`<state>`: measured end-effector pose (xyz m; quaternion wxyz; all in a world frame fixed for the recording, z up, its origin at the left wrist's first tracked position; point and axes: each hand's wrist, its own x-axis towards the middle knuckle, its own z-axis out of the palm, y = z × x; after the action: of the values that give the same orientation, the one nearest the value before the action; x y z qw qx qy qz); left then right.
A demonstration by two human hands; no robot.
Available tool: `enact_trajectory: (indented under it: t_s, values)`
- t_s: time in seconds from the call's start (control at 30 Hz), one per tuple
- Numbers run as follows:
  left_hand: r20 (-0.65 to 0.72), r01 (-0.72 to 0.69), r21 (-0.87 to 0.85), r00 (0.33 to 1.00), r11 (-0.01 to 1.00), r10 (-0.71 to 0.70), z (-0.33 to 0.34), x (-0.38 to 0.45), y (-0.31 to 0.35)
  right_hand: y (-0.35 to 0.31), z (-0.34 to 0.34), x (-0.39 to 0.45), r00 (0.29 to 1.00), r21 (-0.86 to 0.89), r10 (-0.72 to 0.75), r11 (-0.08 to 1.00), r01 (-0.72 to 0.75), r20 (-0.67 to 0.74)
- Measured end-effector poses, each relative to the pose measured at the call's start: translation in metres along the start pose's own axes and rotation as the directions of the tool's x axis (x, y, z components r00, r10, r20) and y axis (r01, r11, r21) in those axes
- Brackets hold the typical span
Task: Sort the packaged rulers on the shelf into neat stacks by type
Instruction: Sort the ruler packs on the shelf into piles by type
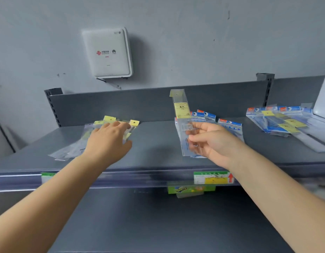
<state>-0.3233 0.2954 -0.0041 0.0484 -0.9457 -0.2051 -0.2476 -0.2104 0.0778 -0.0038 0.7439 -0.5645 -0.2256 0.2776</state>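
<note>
My right hand pinches a clear ruler pack with a yellow label, held upright above the grey shelf. Just behind that hand lies a stack of blue-header ruler packs. My left hand rests with spread fingers on a loose pile of yellow-tag ruler packs on the shelf's left part. A mixed heap of blue and yellow packs lies at the far right.
A white box hangs on the wall above the shelf's back panel. Price labels sit on the shelf's front rail. A white object's edge shows at the far right.
</note>
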Motion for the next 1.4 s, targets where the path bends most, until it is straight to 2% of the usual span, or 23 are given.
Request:
enact_trajectory:
  t_s: [0.27,0.43,0.57,0.6,0.63,0.67,0.73,0.8,0.87,0.93,1.03,1.17,1.27,1.4]
  values:
    - [-0.037,-0.069,0.232,0.996,0.970,0.080,-0.010,0.009,-0.108,0.019,0.098,0.044,1.000,-0.032,0.021,0.999,-0.021,-0.004]
    - [-0.057,-0.078,0.244,0.994,0.967,0.095,-0.013,0.019,-0.178,0.039,0.158,0.082,0.999,-0.067,0.005,0.998,-0.009,-0.054]
    - [-0.052,-0.092,0.207,0.993,0.974,0.105,-0.008,0.022,-0.216,0.040,0.195,0.105,0.999,-0.047,-0.013,0.999,0.011,-0.043]
    - [-0.051,-0.098,0.202,0.993,0.975,0.111,-0.007,0.023,-0.222,0.039,0.202,0.110,0.999,-0.078,-0.010,0.997,0.007,-0.038]
    - [-0.049,-0.104,0.193,0.992,0.976,0.116,-0.006,0.025,-0.226,0.040,0.207,0.115,0.998,-0.180,0.000,0.984,-0.010,-0.056]
    - [-0.051,-0.110,0.179,0.991,0.978,0.121,-0.005,0.026,-0.229,0.042,0.210,0.120,0.995,-0.358,0.001,0.933,-0.037,-0.100]
    - [-0.058,-0.126,0.164,0.989,0.978,0.137,-0.003,0.028,-0.230,0.047,0.210,0.127,0.980,-0.672,-0.100,0.740,-0.041,-0.169]
    - [-0.056,-0.153,0.169,0.985,0.974,0.164,0.000,0.031,-0.226,0.049,0.206,0.128,0.961,-0.791,-0.221,0.612,0.003,-0.168]
    - [-0.062,-0.187,0.159,0.978,0.969,0.199,0.004,0.036,-0.219,0.048,0.200,0.126,0.949,-0.858,-0.286,0.512,0.032,-0.135]
    - [-0.074,-0.221,0.135,0.970,0.966,0.232,0.006,0.042,-0.207,0.045,0.192,0.122,0.937,-0.932,-0.333,0.362,0.026,-0.103]
    - [-0.078,-0.280,0.126,0.954,0.952,0.291,0.009,0.052,-0.182,0.038,0.178,0.113,0.904,-0.994,-0.423,0.113,-0.006,-0.054]
    - [-0.067,-0.355,0.136,0.928,0.925,0.366,0.013,0.065,-0.139,0.025,0.152,0.100,0.880,-0.989,-0.474,-0.110,-0.103,-0.039]
    - [-0.068,-0.402,0.127,0.908,0.907,0.412,0.016,0.074,-0.099,0.015,0.125,0.088,0.877,-0.967,-0.478,-0.195,-0.161,-0.050]
    - [-0.074,-0.454,0.105,0.884,0.885,0.462,0.018,0.082,-0.038,0.001,0.079,0.068,0.869,-0.949,-0.486,-0.217,-0.227,-0.096]
